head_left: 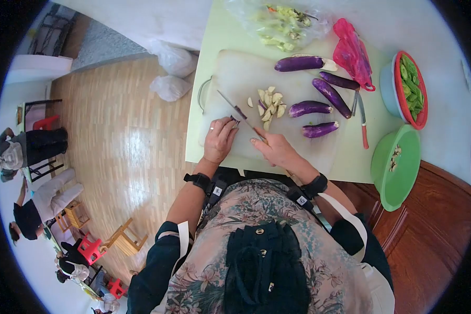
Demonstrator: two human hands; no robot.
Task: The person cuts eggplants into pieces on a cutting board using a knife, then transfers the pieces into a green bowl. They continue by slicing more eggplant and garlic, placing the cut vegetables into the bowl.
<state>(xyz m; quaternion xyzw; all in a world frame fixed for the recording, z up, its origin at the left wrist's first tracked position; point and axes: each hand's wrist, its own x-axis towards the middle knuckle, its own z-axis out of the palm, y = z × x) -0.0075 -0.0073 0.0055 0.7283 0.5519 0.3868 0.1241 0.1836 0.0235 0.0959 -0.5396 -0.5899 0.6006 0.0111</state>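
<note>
My left hand [220, 140] is closed, its fingertips pressing a small dark piece of eggplant [235, 121] against the white cutting board [238, 68]. In my right hand [279, 150] is the handle of a kitchen knife [227, 98], with its blade slanting up and left just beside that piece. Cut pale eggplant chunks [270, 104] lie in a loose heap right of the blade. Several purple eggplants rest farther right, among them a whole eggplant [310, 108] and a lower one [320, 130]. Another eggplant [298, 64] lies across the board's upper part.
A second knife [365, 137] lies near the right table edge. Beyond it stand a green basin [413, 178] with some pieces inside and a red basket [422, 118] of green vegetables. Plastic bags [350, 49] sit at the back. Other people [29, 214] are far left.
</note>
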